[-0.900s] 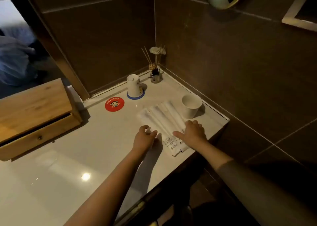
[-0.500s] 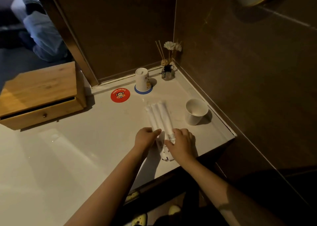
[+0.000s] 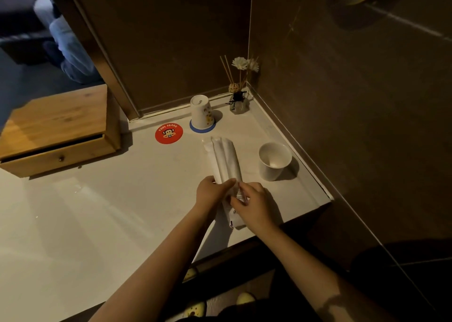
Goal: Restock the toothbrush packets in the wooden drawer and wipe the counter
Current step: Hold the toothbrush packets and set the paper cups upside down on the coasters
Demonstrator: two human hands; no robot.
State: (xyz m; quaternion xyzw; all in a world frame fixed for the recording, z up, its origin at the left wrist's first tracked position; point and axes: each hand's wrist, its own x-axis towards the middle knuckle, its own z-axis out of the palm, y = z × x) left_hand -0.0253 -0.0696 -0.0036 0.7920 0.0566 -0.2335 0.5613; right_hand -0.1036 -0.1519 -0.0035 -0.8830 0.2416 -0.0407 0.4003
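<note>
Holding the bundle of toothbrush packets (image 3: 226, 162) from both sides, the left hand (image 3: 210, 192) and the right hand (image 3: 253, 203) meet just below the middle of the frame. The left fingers (image 3: 226, 184) are curled over the left edge of the bundle, clamped on it. The right fingers (image 3: 241, 191) are pinched on the near part of it. The far end of the packets lies on the white worktop (image 3: 97, 211), and the near end sticks out under the right hand.

A moment ago the packets were spread flat and wide, with both hands pressed on top. Now they are pushed together into one narrow stack, and the hands are much closer to each other. The view has shifted too.

Right of the packets stands an open white cup (image 3: 274, 161), near them but not touching. Farther up is a red round sticker (image 3: 169, 133), and beside it an upside-down cup (image 3: 201, 112) on a blue ring. In the corner stands a small jar with sticks and white flowers (image 3: 239, 101).

At the left edge sits the wooden drawer (image 3: 56, 154), open just a crack. What is inside is too dark to see. The writing on the packets is too small to read. At the bottom, yellow shoes show only in part.
</note>
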